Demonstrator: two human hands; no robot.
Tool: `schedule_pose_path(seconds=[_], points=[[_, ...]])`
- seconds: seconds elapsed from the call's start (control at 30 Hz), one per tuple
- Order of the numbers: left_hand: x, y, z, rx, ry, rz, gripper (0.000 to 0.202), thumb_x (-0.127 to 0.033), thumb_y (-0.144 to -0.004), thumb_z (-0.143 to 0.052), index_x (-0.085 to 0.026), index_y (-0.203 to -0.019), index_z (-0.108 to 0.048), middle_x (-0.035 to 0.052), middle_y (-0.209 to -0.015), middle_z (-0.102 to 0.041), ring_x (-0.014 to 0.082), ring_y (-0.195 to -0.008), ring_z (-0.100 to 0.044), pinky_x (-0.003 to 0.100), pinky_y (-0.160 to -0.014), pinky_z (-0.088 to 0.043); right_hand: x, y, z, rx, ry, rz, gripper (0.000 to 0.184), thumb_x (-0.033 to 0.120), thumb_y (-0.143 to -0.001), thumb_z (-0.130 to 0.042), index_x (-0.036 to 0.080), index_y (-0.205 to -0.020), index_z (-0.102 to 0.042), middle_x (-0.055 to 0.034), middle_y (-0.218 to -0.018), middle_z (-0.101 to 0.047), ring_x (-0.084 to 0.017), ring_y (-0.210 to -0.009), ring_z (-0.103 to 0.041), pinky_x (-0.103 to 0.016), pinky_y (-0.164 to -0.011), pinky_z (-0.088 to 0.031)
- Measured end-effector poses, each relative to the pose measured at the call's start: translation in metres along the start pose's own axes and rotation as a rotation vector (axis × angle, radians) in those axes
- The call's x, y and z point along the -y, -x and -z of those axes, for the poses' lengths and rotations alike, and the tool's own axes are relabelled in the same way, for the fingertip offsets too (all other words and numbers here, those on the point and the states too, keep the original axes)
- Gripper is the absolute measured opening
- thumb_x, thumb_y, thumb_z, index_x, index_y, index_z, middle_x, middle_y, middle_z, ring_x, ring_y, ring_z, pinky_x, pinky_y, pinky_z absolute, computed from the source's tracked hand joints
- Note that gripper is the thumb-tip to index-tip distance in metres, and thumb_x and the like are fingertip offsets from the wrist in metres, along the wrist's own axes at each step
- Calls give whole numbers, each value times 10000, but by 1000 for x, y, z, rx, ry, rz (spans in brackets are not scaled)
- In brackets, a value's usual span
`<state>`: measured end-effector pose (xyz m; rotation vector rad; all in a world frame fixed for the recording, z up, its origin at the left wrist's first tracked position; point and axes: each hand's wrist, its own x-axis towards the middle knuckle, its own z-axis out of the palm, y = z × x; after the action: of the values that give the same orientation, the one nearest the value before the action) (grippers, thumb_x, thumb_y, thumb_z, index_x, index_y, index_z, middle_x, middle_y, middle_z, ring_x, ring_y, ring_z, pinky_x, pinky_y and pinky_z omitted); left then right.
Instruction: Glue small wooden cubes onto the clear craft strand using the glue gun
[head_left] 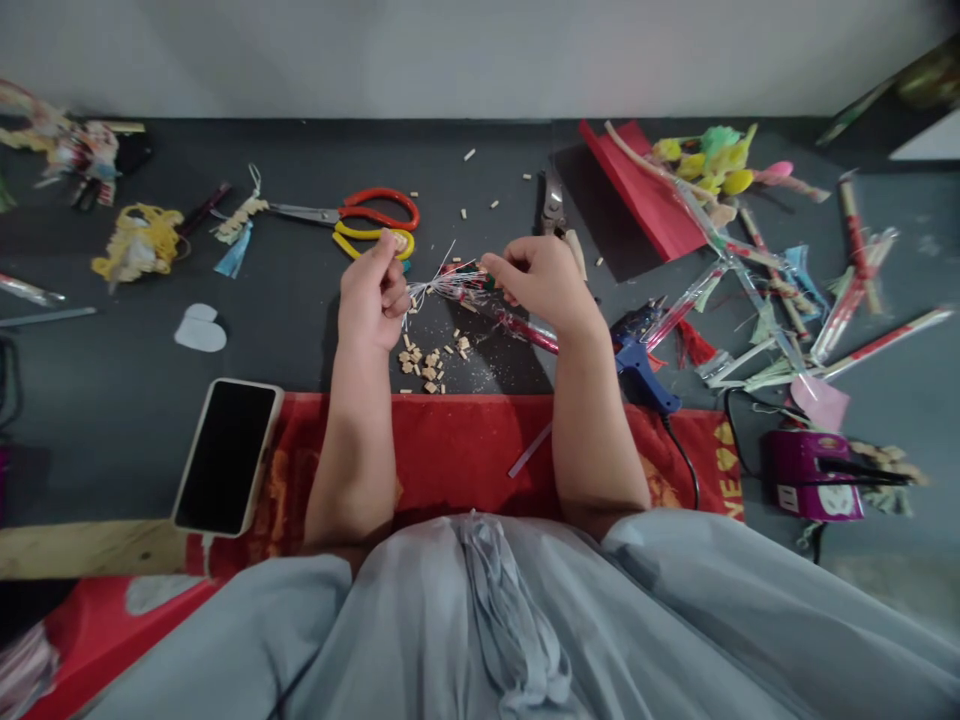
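Note:
My left hand (375,292) is closed, thumb and forefinger pinching a small beige piece (400,241) in front of the scissors' yellow handle loop. My right hand (541,282) is also closed, thumb and forefinger pressed together; whatever they hold is too small to make out. Between the hands lies a bundle of thin white strands (450,285), with red and green bits around it. Several small beige pieces (430,368) and short pale sticks are scattered just below. Scissors (304,212) with one red and one yellow handle lie beyond my left hand.
Pliers (553,200) and red paper (637,190) lie behind my right hand. A blue glue gun (641,365) sits beside my right forearm, its cable trailing. Wrapped sticks and tassels spread across the right. A phone (229,455) lies left, near a white heart-shaped cutout (200,328).

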<state>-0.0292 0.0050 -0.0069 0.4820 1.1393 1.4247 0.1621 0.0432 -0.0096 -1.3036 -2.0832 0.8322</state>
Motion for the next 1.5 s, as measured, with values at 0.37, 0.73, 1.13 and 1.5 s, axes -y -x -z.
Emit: schedule_pose_path(seconds=[0.37, 0.73, 1.13, 1.5], points=[[9, 3, 2, 234, -235, 145, 391, -443, -678, -757, -173, -611, -482, -117, -448, -214, -11, -341, -129, 162, -319, -76, 17, 1, 0, 16, -216, 22, 173, 320, -769, -662, 149, -769, -692, -8, -689, -633, -93, -627, -517, -260, -616, -425], [10, 7, -2, 314, -400, 261, 410, -511, -688, -722, -168, -596, -518, -107, -449, -200, -12, -337, -128, 166, -343, -40, 23, -1, -12, 126, -268, 79, 164, 265, -738, -675, 139, -836, -712, -44, -799, -673, -126, -721, -577, -282, -678, -463], [10, -1, 0, -17, -215, -56, 399, -406, -771, -681, -174, -532, -461, -117, -375, -179, 7, -319, -126, 185, -340, -101, 18, 0, -9, 120, -234, -25, 192, 290, -758, -620, 138, -844, -701, -31, -753, -693, -129, -681, -588, -279, -668, -444], [14, -15, 16, -484, -167, -527, 447, -619, -766, -567, -191, -645, -525, -103, -430, -228, 38, -368, -179, 231, -385, -155, 4, -4, -12, -50, -251, -91, 142, 200, -740, -622, 158, -875, -640, -27, -801, -684, -117, -720, -614, -293, -705, -494]])
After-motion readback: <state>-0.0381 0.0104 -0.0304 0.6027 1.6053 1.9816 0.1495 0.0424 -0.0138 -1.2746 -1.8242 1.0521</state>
